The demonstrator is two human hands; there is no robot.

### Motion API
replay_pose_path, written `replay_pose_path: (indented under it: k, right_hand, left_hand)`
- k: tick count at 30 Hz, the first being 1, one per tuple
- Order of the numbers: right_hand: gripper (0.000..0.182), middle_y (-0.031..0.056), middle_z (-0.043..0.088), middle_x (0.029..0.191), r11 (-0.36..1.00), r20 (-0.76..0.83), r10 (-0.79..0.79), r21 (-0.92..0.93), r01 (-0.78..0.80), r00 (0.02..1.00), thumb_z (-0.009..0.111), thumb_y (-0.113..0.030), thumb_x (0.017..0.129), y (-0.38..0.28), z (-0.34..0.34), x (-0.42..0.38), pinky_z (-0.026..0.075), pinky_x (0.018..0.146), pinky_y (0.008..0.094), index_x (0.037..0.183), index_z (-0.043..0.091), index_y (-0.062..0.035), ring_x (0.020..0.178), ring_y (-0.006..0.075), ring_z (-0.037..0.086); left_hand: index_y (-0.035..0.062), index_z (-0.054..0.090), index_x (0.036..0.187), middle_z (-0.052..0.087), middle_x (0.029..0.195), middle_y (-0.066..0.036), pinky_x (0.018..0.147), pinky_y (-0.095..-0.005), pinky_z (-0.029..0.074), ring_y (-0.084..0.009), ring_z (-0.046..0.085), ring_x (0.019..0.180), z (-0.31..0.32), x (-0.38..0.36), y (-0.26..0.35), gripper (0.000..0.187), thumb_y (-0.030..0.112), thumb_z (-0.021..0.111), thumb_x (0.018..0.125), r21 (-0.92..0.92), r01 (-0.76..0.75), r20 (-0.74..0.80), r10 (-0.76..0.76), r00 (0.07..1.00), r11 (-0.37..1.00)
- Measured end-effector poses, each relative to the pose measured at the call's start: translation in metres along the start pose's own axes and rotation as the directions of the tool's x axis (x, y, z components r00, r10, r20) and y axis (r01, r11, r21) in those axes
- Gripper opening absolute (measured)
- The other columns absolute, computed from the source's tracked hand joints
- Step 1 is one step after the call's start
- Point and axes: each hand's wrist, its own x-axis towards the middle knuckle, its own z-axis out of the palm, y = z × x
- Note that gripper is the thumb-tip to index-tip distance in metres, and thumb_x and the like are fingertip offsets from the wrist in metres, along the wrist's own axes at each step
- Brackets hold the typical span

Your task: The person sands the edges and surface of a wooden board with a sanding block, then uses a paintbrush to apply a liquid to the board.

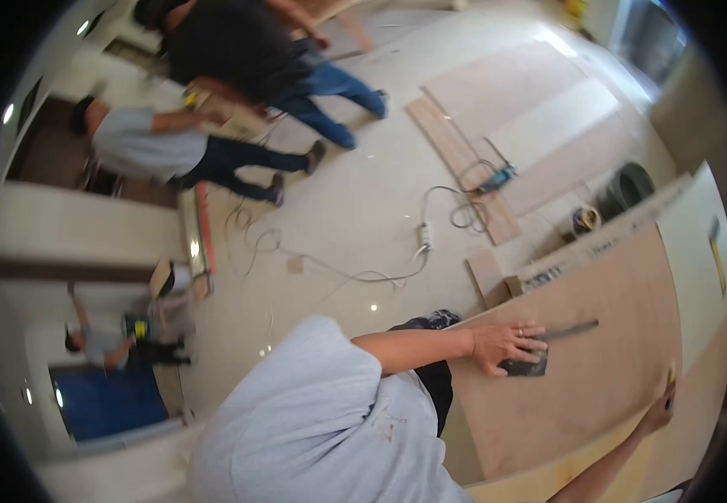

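Observation:
My left hand (506, 347) lies palm down with its fingers stretched out on a reddish-brown plywood sheet (607, 377). Partly beneath it is a dark flat plate (528, 365). A thin dark bar (577, 328) reaches away from the fingers; whether it joins the plate is hidden. At the sheet's far edge, my right hand (657, 408) has its fingers closed around a slim, yellowish, pencil-like thing (671, 379), too small and blurred to name surely. A yellow-handled tool (718, 260) rests on the pale board (699, 218) beyond.
A blue power tool (496, 179) sits on planks (464, 168), its cord trailing to a power strip (426, 236). Large panels (514, 109) lie on the floor. A dark bucket (626, 189) stands behind the bench. Three people (150, 142) are at the left.

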Motion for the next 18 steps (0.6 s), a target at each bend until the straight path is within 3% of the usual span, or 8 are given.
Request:
replay_pose_path:
  k: [2, 9, 12, 14, 15, 16, 17, 18]
  right_hand:
    - [0.064, 0.0152, 0.078, 0.116, 0.918, -0.044, 0.153, -0.363, -0.158, 0.987, 0.065, -0.059, 0.099, 0.023, 0.016, 0.015, 0.057, 0.089, 0.0377, 0.123, 0.075, -0.0002, 0.100, 0.0295, 0.074]
    - [0.063, 0.0193, 0.079, 0.104, 0.840, -0.148, 0.007, -0.536, -0.086, 0.989, 0.071, -0.060, 0.092, 0.086, 0.024, 0.014, 0.059, 0.079, 0.0425, 0.106, 0.078, 0.0006, 0.089, 0.0354, 0.075]
    - [0.055, 0.0145, 0.079, 0.100, 0.896, -0.012, -0.067, -0.441, 0.055, 0.998, 0.073, -0.056, 0.094, 0.124, 0.024, -0.002, 0.059, 0.074, 0.0434, 0.111, 0.077, -0.0039, 0.082, 0.0331, 0.075]
    - [0.035, 0.0056, 0.078, 0.097, 0.703, 0.353, -0.112, -0.633, 0.325, 0.929, 0.067, -0.045, 0.102, 0.149, 0.022, -0.027, 0.055, 0.082, 0.0475, 0.123, 0.073, -0.0172, 0.090, 0.0238, 0.072]
    - [0.034, 0.0039, 0.077, 0.105, 0.574, 0.365, -0.179, -0.715, 0.399, 0.913, 0.065, -0.043, 0.103, 0.144, 0.024, -0.066, 0.051, 0.090, 0.0522, 0.125, 0.071, -0.0173, 0.099, 0.0217, 0.070]
    - [0.045, 0.0069, 0.073, 0.076, 0.499, 0.427, -0.202, -0.730, 0.468, 0.881, 0.062, -0.052, 0.102, 0.132, 0.014, -0.082, 0.052, 0.066, 0.0457, 0.109, 0.076, -0.0101, 0.070, 0.0229, 0.067]
    - [0.055, 0.0109, 0.074, 0.080, 0.688, 0.363, -0.162, -0.625, 0.369, 0.917, 0.067, -0.058, 0.096, 0.108, 0.001, -0.117, 0.054, 0.072, 0.0484, 0.109, 0.075, -0.0050, 0.075, 0.0281, 0.070]
    - [0.074, 0.0274, 0.069, 0.118, 0.957, 0.142, 0.244, -0.193, -0.215, 0.959, 0.071, -0.061, 0.090, 0.056, -0.009, -0.163, 0.047, 0.103, 0.0526, 0.130, 0.065, 0.0011, 0.111, 0.0458, 0.064]
  left_hand:
    - [0.0174, 0.057, 0.150, 0.032, 0.170, -0.012, 0.130, -0.0597, 0.013, -0.0424, 0.016, 0.160, 0.000, -0.004, -0.005, 0.087, 0.036, 0.083, 0.069, 0.006, 0.025, -0.039, -0.025, 0.999, 1.000]
    - [0.0178, 0.060, 0.147, 0.034, 0.170, -0.011, 0.129, -0.0598, 0.017, -0.0416, 0.020, 0.159, 0.002, -0.006, -0.007, 0.085, 0.035, 0.085, 0.068, 0.009, -0.005, -0.069, 0.006, 0.998, 1.000]
    - [0.0167, 0.061, 0.145, 0.037, 0.168, -0.012, 0.128, -0.0577, 0.023, -0.0412, 0.024, 0.158, -0.003, -0.007, -0.006, 0.083, 0.036, 0.086, 0.068, -0.035, -0.004, -0.073, 0.002, 0.997, 0.999]
    - [0.0162, 0.062, 0.144, 0.042, 0.165, -0.011, 0.126, -0.0538, 0.028, -0.0409, 0.028, 0.156, -0.012, -0.007, -0.005, 0.081, 0.036, 0.086, 0.069, 0.021, -0.001, -0.066, 0.002, 0.998, 1.000]
    - [0.0181, 0.063, 0.143, 0.047, 0.162, -0.010, 0.126, -0.0508, 0.028, -0.0380, 0.031, 0.155, -0.027, -0.004, 0.005, 0.077, 0.036, 0.084, 0.071, 0.062, 0.021, -0.024, -0.019, 1.000, 0.998]
    - [0.0180, 0.063, 0.143, 0.050, 0.159, -0.009, 0.126, -0.0510, 0.029, -0.0357, 0.035, 0.153, -0.029, -0.002, 0.008, 0.073, 0.034, 0.080, 0.074, 0.060, 0.053, 0.039, -0.055, 0.998, 0.997]
    - [0.0186, 0.061, 0.146, 0.049, 0.160, -0.010, 0.126, -0.0519, 0.030, -0.0343, 0.037, 0.153, -0.030, 0.003, 0.007, 0.073, 0.033, 0.079, 0.076, 0.097, 0.008, 0.019, -0.010, 1.000, 0.995]
    - [0.0191, 0.060, 0.149, 0.046, 0.163, -0.010, 0.126, -0.0520, 0.030, -0.0374, 0.037, 0.153, -0.026, 0.004, 0.010, 0.075, 0.032, 0.078, 0.077, 0.087, 0.064, 0.017, -0.066, 0.998, 0.994]
